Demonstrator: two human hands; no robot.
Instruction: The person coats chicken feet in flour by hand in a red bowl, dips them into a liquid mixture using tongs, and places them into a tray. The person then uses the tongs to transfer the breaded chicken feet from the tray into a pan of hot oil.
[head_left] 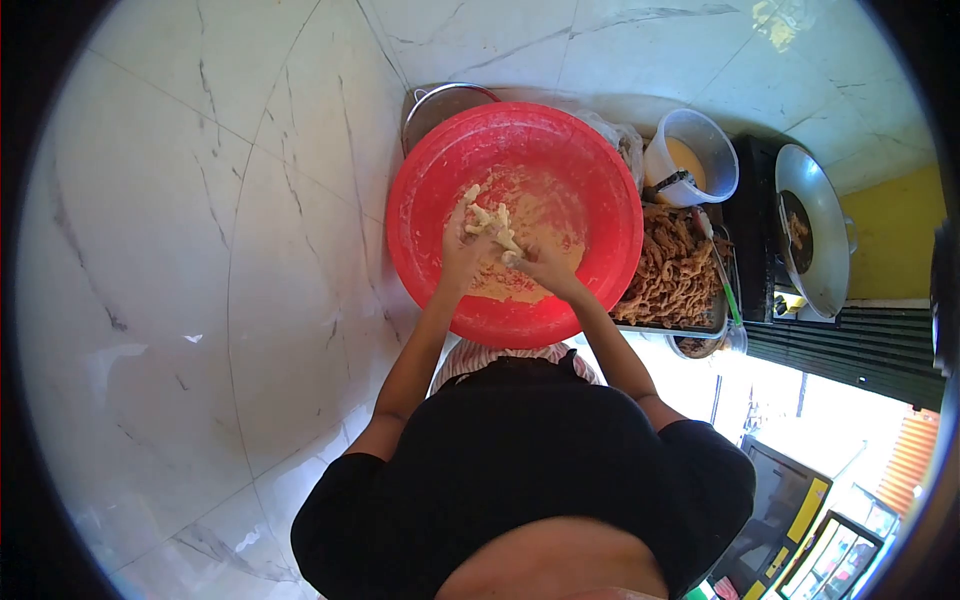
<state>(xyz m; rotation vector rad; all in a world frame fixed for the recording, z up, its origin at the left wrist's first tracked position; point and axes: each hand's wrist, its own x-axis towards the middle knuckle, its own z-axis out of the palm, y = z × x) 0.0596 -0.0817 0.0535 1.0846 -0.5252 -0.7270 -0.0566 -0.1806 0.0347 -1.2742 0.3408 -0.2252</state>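
Note:
A large red basin (420, 165) holds pale flour (545, 205) spread over its bottom. Both of my hands are inside it, dusted with flour. My left hand (465, 243) is curled around several pale flour-coated strips (493, 222), which stick out to the right of its fingers. Close by on the right, my right hand (540, 266) has its fingers bent against the lower end of the same strips. The fingertips are partly hidden by the coating, and what lies inside the strips cannot be made out.
Right of the basin, a metal tray (718, 318) bears browned fried strips (668, 265) and green-handled tongs (728, 285). Behind it stands a white bucket (725, 165) with yellowish liquid. Farther right, a wok (828, 240) with dark oil sits on a black stove (750, 230). Tiled wall borders the left.

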